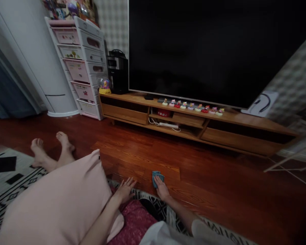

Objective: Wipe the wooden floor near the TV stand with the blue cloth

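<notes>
My right hand [161,188] reaches down to the wooden floor, its fingers stretched out flat on a small, loose pile of teal cards [156,174]. The cards overlap unevenly, and part of the pile is hidden under my fingers. To the left, my left hand [126,189] is empty with its fingers spread, low over the rug's edge beside the pink cushion [63,194]. Whether its palm touches anything is hard to make out.
A patterned rug [165,208] lies beneath me. Two bare feet [63,141] stick out past the cushion. Ahead stands a low wooden TV cabinet [124,114] with several small figurines [184,105] before a large dark television [193,47]. A drawer tower [88,68] is at left.
</notes>
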Tool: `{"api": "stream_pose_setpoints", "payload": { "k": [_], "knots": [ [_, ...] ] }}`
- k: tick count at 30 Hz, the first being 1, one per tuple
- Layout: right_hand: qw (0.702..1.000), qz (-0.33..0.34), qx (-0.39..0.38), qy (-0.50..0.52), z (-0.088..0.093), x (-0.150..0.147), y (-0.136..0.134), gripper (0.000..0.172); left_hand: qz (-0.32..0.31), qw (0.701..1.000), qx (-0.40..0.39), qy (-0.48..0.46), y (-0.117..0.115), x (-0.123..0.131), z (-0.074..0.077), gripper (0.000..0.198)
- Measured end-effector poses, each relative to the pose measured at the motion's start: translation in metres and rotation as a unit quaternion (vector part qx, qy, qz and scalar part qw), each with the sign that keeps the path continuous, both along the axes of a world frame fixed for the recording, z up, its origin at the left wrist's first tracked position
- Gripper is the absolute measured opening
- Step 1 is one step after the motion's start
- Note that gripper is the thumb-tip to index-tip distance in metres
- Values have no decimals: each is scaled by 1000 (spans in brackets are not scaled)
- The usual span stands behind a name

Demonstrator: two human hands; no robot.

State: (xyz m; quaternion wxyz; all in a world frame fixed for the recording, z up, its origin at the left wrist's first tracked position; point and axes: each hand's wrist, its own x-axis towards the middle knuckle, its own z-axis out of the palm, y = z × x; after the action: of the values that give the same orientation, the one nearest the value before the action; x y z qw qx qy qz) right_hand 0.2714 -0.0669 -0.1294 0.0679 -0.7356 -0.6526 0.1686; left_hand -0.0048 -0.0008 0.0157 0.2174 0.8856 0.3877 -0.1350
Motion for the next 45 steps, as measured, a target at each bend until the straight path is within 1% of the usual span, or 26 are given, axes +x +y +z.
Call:
{"api": "stream_pose_setpoints", "payload": {
  "k": [3, 5, 6, 8, 13, 15, 16, 18, 20, 22, 24, 25, 27, 30, 33, 35, 36, 38, 42, 44, 45],
  "knots": [
    [1000, 12, -3, -3, -8, -8, -22, 84, 0, 999, -35, -17, -9, -6, -2, 72],
    [1000, 15, 8, -15, -10, -17, -25, 82, 1, 998, -54, -18, -11, -9, -3, 70],
    [1000, 12, 13, -23, -8, -22, -22, 81, 4, 998, -57, -17, -10, -9, -3, 70],
    [999, -5, 22, -37, -2, -31, -7, 79, 12, 998, -58, -11, -7, -10, -3, 68],
    [997, -64, 23, -44, 19, -43, 48, 65, 26, 998, -63, 12, 0, -10, -6, 67],
    [997, -65, 16, -42, 21, -45, 56, 64, 25, 998, -59, 15, 1, -9, -7, 67],
    [998, -53, 14, -42, 19, -46, 56, 63, 25, 998, -58, 17, 1, -9, -7, 67],
    [999, -5, 17, -38, 11, -48, 44, 63, 27, 997, -64, 21, 1, -8, -5, 67],
    [998, 57, 24, -33, -1, -51, 24, 64, 30, 997, -72, 19, 0, -7, -4, 67],
    [994, 105, 24, -26, -13, -54, 3, 64, 30, 996, -77, 16, 0, -7, -4, 67],
    [991, 130, 23, -22, -19, -56, -8, 65, 27, 997, -77, 17, 0, -7, -5, 67],
    [990, 136, 25, -20, -19, -56, -8, 66, 26, 997, -76, 19, 0, -7, -6, 67],
    [991, 130, 39, -18, -15, -56, 4, 66, 26, 997, -75, 22, 1, -7, -8, 67],
    [995, 88, 53, -19, 1, -57, 39, 64, 28, 997, -72, 26, 2, -9, -10, 67],
    [999, 32, 38, -16, 17, -62, 73, 62, 31, 997, -68, 33, 2, -10, -10, 67],
    [999, 14, 25, -14, 21, -66, 82, 61, 34, 996, -68, 37, 2, -10, -8, 67],
    [1000, 17, 22, -13, 21, -67, 80, 61, 35, 996, -68, 38, 2, -10, -8, 67],
    [999, 48, 24, -11, 14, -68, 66, 61, 35, 996, -70, 39, 2, -10, -7, 66],
    [992, 125, 28, -11, -10, -64, 15, 61, 32, 997, -67, 38, 1, -10, -10, 66],
    [990, 135, 27, -14, -18, -61, -4, 60, 29, 997, -65, 36, 1, -10, -11, 65],
    [991, 132, 29, -15, -19, -61, -7, 60, 28, 997, -63, 37, 1, -10, -11, 64]
  ]
}}
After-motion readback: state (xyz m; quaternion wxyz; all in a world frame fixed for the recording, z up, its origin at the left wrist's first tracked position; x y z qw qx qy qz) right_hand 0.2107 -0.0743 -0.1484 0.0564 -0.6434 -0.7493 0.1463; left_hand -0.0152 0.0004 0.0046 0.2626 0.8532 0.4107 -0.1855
